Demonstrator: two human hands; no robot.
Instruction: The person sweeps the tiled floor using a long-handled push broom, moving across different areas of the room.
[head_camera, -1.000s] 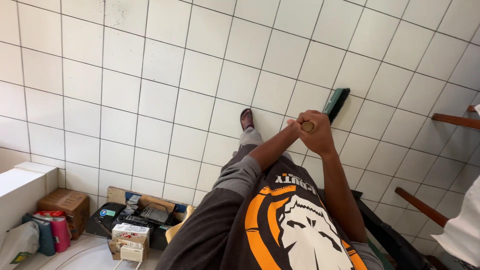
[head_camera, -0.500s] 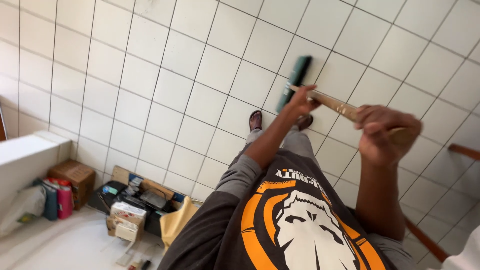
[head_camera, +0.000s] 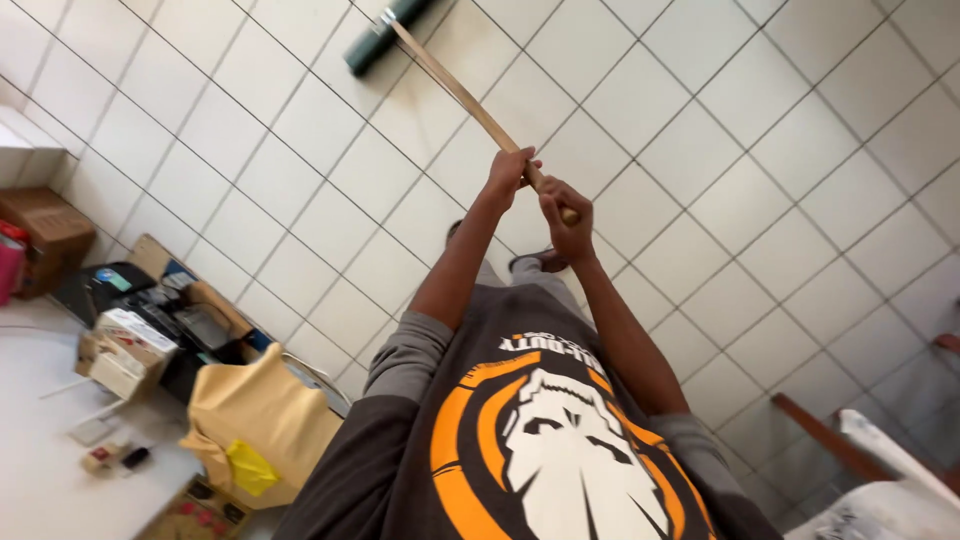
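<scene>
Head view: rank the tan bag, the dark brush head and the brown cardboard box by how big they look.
1. Tan bag, clearly largest, though nearest the camera.
2 and 3. Brush head and cardboard box look alike; both are cut off, so no ranking.

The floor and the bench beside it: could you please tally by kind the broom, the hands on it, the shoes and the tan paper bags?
Broom: 1, wooden handle with a dark green head on the white tiled floor
Hands on the handle: 2, left hand and right hand
Shoes: 2, one plain, the other mostly hidden
Tan paper bag: 1
Total: 6
</scene>
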